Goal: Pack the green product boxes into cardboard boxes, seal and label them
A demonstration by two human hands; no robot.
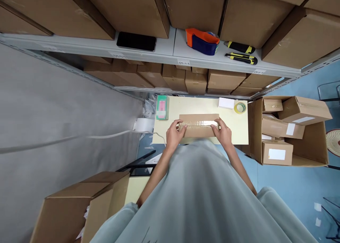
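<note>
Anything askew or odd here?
Yes: at right, one brown cardboard carton, unlike its neighbours, juts askew past the rim of the large open brown cardboard box. White paper-like scraps lie on the blue floor.

Illumination was bright and diffuse across the tabletop [202,106], with faint, soft-edged shadows. Glare appeared on the clear tape [205,123] of the carton [199,132] (strongest toward its right end). The lower boxes [172,76], beneath the shelf [166,46], were dimmer. Wide-angle distortion stretched the upper-corner boxes [313,41]. Lettering on the shelf labels [183,62] was soft.
</note>
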